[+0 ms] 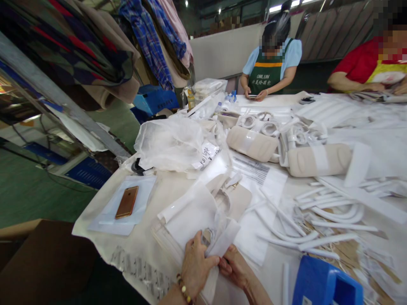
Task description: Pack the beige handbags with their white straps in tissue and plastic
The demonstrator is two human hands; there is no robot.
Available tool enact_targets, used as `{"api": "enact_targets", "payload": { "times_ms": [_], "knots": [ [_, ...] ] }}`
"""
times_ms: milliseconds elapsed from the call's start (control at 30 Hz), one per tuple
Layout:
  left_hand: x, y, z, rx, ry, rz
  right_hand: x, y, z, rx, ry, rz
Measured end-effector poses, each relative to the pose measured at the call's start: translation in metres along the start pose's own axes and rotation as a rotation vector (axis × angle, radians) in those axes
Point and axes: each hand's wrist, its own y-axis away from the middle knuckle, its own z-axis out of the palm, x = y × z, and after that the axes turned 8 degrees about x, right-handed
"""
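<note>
In front of me lies a beige bag, partly covered by white wrapping paper. My left hand, a beaded bracelet at its wrist, is closed on a paper-wrapped part of the bag, with the thumb pressed across it. Close by on the right, my right hand has its fingers curled in at the paper's lower edge and pinches it. A ring-like metal piece shows just beyond the left fingertips. What lies under the paper is hidden.
Beige wrapped bags stand farther back, beside a crumpled plastic bag. White foam tubes and a blue tape dispenser are at the right. A phone lies left. Two people sit across the table.
</note>
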Motion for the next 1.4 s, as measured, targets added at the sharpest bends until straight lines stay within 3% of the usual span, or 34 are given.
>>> {"api": "enact_targets", "payload": {
  "times_ms": [300, 433, 533, 600, 700, 900, 1233, 1400],
  "knots": [
    [-0.003, 0.004, 0.001, 0.065, 0.004, 0.123, -0.018, 0.003, -0.003, -0.080, 0.142, -0.078],
    [-0.005, 0.003, 0.002, 0.049, 0.011, 0.190, -0.012, 0.012, -0.001, 0.014, 0.051, -0.123],
    [-0.004, 0.002, 0.002, 0.054, -0.016, 0.126, -0.004, 0.010, 0.004, 0.086, -0.005, -0.165],
    [-0.003, 0.002, 0.001, 0.039, -0.026, 0.113, -0.001, 0.005, 0.008, 0.085, -0.018, -0.176],
    [-0.002, 0.001, 0.000, -0.017, -0.031, 0.201, 0.001, -0.003, 0.010, 0.079, -0.041, -0.193],
    [-0.006, 0.001, 0.003, 0.001, 0.013, 0.326, 0.001, 0.004, -0.002, 0.104, -0.051, -0.116],
    [-0.006, 0.000, 0.002, 0.028, -0.096, 0.346, 0.004, 0.010, 0.004, 0.171, -0.094, -0.214],
    [-0.006, 0.002, 0.004, 0.066, -0.076, 0.362, -0.001, 0.028, 0.005, 0.166, -0.138, -0.172]
  ]
}}
